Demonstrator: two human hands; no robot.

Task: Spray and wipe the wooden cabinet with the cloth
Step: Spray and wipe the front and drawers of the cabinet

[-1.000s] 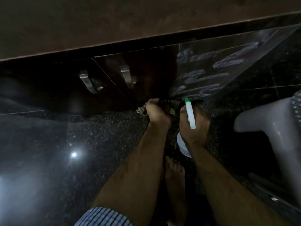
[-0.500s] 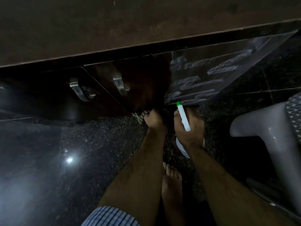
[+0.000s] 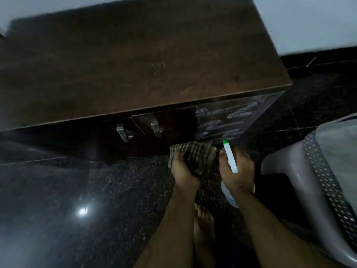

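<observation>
The dark brown wooden cabinet fills the upper half of the head view, seen from above. Its front door carries streaks of white spray foam on the right part. My left hand grips a striped brown cloth just below the door's bottom edge. Beside it, my right hand holds a white spray bottle with a green nozzle that points toward the foamed door.
Two metal handles stick out from the cabinet front left of the cloth. A grey plastic chair stands close on the right. The floor is glossy black stone. My bare foot shows between my arms.
The view has pulled back and up, showing the whole cabinet top. My left hand has drawn the cloth out from under the door's edge so the cloth shows fully; the bottle stays alongside.
</observation>
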